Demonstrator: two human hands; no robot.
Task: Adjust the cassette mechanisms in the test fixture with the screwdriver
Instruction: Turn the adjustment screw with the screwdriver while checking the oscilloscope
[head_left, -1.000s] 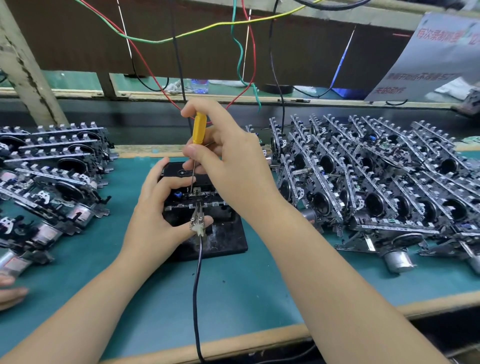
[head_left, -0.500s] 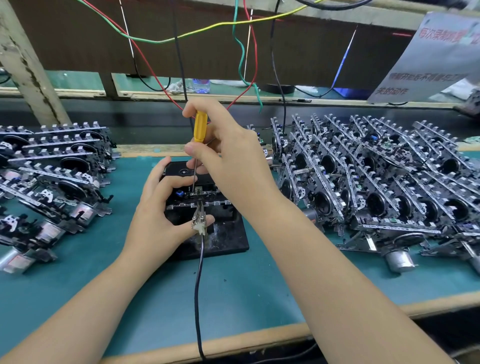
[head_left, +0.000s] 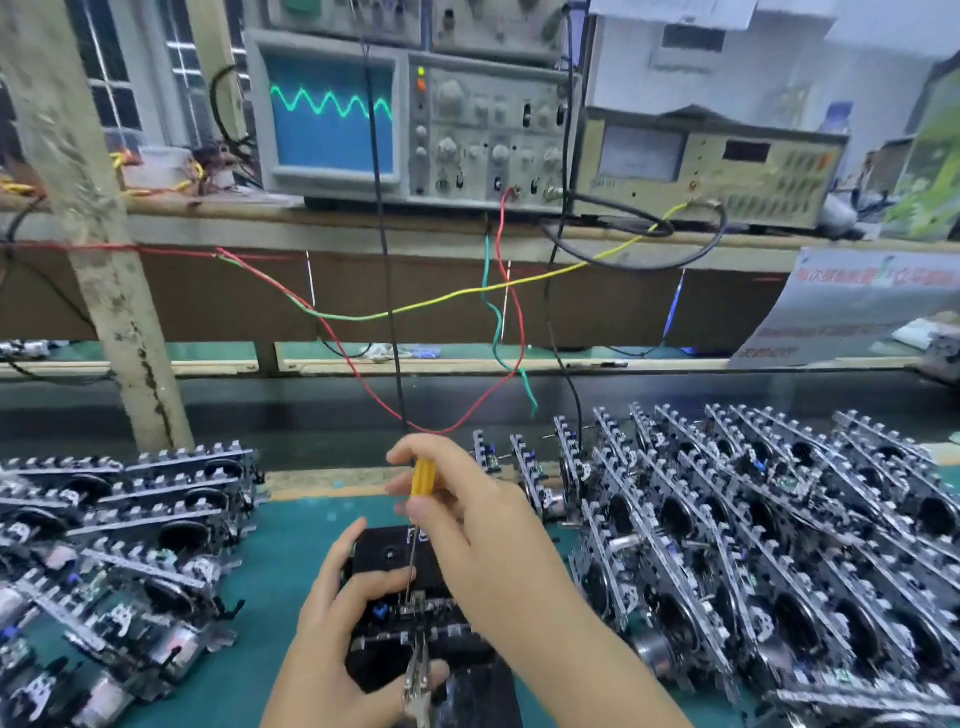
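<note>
Fingers of right hand (head_left: 483, 535) pinch screwdriver (head_left: 422, 480); left hand (head_left: 343, 639) grips fixture (head_left: 395, 556) (black).

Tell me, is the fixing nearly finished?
Not nearly, it seems. One mechanism sits in the black fixture; the right hand turns the yellow screwdriver in it while the left hand steadies it. The pile on the left may be finished; the rows on the right probably still wait.
</note>
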